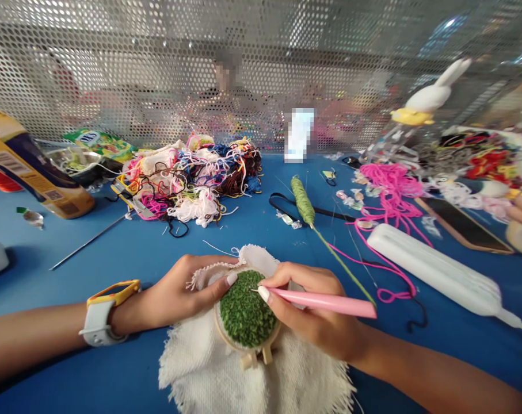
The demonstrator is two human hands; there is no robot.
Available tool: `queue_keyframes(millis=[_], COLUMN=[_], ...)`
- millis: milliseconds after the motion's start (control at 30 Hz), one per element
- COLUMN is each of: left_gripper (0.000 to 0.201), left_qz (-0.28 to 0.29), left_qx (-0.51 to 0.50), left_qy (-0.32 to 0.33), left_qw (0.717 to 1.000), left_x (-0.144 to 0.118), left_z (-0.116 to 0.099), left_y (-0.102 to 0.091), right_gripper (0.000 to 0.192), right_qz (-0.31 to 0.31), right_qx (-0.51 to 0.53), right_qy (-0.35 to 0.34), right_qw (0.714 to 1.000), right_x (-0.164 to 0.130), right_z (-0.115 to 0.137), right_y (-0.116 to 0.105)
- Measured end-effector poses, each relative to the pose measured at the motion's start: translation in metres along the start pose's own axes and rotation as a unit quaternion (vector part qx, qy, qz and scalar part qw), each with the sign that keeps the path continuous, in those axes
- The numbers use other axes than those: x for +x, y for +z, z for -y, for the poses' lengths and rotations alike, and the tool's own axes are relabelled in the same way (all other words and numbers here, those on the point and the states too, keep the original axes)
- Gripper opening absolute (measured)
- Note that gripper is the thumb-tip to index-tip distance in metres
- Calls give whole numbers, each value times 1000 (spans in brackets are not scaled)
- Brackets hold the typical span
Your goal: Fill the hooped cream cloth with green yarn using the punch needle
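**Punch needle at a green-filled hoop**

Near the front edge of the blue table point(114, 241), a small wooden hoop point(247, 317) stretches white cloth point(252, 374), packed with green loops. The left hand point(178, 293) clasps the hoop's far left rim, thumb on the stitching. The right hand point(316, 313) pinches a pink needle tool point(325, 301), tip touching the green. Green yarn point(303, 201) trails toward a spool mid-table.

Coarse woven cloth point(209, 368), fuzzy green yarn patch point(246, 313), smooth pink plastic tool point(325, 303)
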State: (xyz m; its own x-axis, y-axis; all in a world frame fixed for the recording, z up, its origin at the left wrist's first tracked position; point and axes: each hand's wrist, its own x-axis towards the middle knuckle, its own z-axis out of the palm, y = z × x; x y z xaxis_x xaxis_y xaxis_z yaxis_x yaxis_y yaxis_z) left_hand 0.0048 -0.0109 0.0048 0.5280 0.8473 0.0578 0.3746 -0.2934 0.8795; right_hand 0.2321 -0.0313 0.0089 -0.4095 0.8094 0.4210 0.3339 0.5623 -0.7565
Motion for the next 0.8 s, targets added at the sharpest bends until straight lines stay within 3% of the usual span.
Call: queue_keyframes(millis=[333,800], left_gripper=[36,36], left_qz=[8,3], left_qx=[-24,-32], left_qy=[-7,-19], left_qw=[1000,999], left_x=[2,3], left_z=[1,1], left_y=[-2,-1], right_gripper=[17,15], right_qz=[-13,-7], right_qx=[35,27], right_qy=[49,49], right_qw=[998,998], right_x=[-1,1], right_z=[-4,-1], right_y=[-1,-2])
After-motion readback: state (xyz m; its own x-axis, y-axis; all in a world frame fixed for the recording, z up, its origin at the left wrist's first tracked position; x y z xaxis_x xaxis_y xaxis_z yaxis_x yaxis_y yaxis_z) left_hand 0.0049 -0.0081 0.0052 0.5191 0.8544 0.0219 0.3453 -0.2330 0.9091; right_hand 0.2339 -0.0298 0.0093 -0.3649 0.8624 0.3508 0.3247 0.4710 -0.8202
